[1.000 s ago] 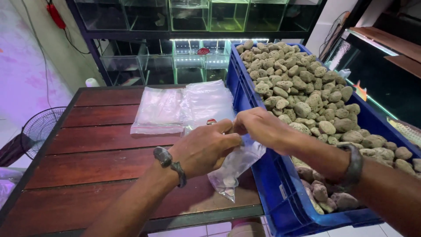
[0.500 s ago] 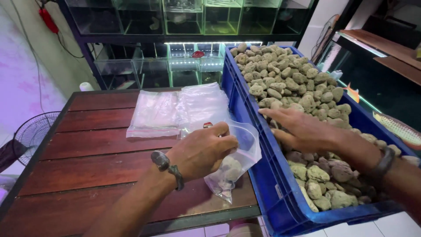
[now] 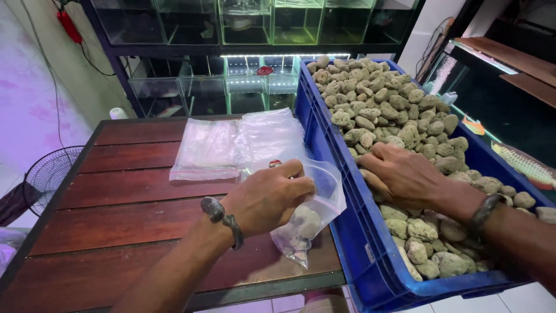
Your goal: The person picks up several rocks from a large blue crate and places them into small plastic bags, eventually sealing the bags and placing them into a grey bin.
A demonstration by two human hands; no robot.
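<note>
My left hand (image 3: 267,196) grips the rim of a small clear plastic bag (image 3: 315,214), holding its mouth up beside the blue crate (image 3: 347,232). A few grey-brown stones lie in the bottom of the bag. My right hand (image 3: 405,174) is inside the crate, palm down, fingers curled over the pile of porous stones (image 3: 394,110) near the crate's left wall. Whether it has stones in its grasp is hidden under the palm.
A stack of flat clear bags (image 3: 237,145) lies on the dark red slatted wooden table (image 3: 116,220). Glass aquarium tanks (image 3: 231,52) on a rack stand behind. A fan (image 3: 49,174) sits at the left; a fish tank (image 3: 509,156) is on the right.
My right hand left the bag's mouth and went right into the crate, settling onto the stones. My left hand kept hold of the bag, which now hangs open by the crate.
</note>
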